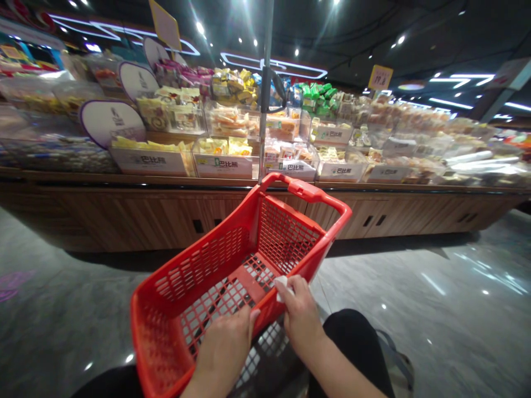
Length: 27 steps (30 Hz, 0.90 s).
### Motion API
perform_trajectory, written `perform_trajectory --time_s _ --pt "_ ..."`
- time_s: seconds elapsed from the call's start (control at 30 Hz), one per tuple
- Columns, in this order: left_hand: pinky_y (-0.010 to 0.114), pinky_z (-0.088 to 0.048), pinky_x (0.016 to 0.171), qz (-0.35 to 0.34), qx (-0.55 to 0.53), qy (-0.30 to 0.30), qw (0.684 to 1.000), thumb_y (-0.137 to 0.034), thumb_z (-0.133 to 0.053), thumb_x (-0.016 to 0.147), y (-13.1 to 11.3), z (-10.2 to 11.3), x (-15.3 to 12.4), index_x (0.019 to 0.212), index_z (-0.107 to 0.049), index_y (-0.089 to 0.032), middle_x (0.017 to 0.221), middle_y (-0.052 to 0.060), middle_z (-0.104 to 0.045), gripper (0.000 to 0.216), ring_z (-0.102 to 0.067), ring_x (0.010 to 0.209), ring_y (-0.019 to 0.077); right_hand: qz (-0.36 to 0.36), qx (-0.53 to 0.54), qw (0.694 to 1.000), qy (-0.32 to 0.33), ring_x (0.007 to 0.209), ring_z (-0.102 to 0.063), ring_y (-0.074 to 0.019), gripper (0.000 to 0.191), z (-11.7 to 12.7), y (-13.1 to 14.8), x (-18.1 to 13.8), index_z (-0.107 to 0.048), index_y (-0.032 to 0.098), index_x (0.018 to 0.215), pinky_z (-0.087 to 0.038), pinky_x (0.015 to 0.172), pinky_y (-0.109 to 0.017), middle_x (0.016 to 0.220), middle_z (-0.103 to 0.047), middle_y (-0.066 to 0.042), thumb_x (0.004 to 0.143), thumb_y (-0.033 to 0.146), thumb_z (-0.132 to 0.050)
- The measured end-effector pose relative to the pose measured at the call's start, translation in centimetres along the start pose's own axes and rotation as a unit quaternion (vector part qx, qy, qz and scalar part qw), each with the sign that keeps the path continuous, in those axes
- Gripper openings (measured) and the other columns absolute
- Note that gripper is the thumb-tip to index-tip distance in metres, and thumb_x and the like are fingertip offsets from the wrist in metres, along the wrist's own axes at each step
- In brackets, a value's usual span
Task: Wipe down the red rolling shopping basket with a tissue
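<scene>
A red plastic shopping cart (207, 249) stands slantwise before me with nothing in its basket. My left hand (228, 337) is closed over the near side rim, its fingers wrapped down inside and hidden. Further along the same rim, my right hand (301, 309) pinches a crumpled white tissue (282, 287) against the plastic. The cart's handle (305, 190) rises at the far right end, away from both hands.
A wood-fronted display counter (136, 215) runs across behind the cart, stacked with packaged snacks in clear bins. A metal pole (265, 83) rises at its front edge. Grey shiny floor (415, 293) lies around, and my knee (352, 342) is close by at right.
</scene>
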<state>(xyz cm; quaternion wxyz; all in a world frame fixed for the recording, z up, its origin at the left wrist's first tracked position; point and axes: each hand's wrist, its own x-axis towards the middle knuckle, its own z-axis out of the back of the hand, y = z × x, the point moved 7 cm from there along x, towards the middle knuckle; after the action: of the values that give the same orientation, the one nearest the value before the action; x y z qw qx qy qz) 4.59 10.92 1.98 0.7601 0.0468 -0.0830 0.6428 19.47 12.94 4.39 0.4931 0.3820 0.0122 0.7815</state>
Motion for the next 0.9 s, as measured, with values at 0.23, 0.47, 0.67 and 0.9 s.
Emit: perform_trajectory --time_s 0.23,0.47,0.67,0.9 --pt "0.027 -0.040 0.052 -0.005 0.016 0.002 1.000 -0.033 -0.021 0.096 0.8 0.3 -0.2 0.077 -0.061 -0.021 0.060 0.004 -0.067 0.046 -0.065 0.059 0.0199 -0.054 -0.058 0.995 -0.059 0.085 -0.046 -0.0233 0.043 3.2 -4.1 2.1 -0.063 0.018 0.116 -0.047 0.075 -0.038 0.090 -0.048 -0.009 0.080 0.002 -0.044" --pt "0.025 -0.041 0.053 -0.010 -0.003 -0.011 1.000 -0.035 -0.020 0.095 2.1 0.1 -0.2 0.076 -0.061 -0.021 0.061 0.004 -0.066 0.047 -0.065 0.061 0.0183 -0.014 -0.047 0.999 -0.013 0.086 -0.047 -0.0228 0.051 1.6 -2.1 1.2 -0.060 0.018 0.119 -0.048 0.076 -0.037 0.093 -0.049 -0.010 0.077 -0.002 -0.040" --pt "0.026 -0.040 0.053 -0.004 0.013 -0.006 1.000 -0.037 -0.020 0.095 2.8 -0.2 -0.4 0.079 -0.061 -0.021 0.059 0.005 -0.066 0.047 -0.065 0.060 0.0199 -0.062 -0.082 0.994 -0.038 0.085 -0.047 -0.0216 0.045 4.0 -3.8 2.2 -0.063 0.018 0.117 -0.046 0.077 -0.036 0.090 -0.048 -0.008 0.080 0.001 -0.045" --pt "0.029 -0.043 0.054 -0.010 0.028 0.024 0.999 -0.040 -0.017 0.096 3.7 -1.2 -0.4 0.082 -0.060 -0.025 0.066 0.002 -0.069 0.047 -0.067 0.064 0.0231 -0.050 -0.072 0.996 -0.008 0.087 -0.047 -0.0218 0.051 2.8 -2.2 1.3 -0.060 0.017 0.121 -0.047 0.079 -0.035 0.094 -0.049 -0.009 0.077 -0.002 -0.042"
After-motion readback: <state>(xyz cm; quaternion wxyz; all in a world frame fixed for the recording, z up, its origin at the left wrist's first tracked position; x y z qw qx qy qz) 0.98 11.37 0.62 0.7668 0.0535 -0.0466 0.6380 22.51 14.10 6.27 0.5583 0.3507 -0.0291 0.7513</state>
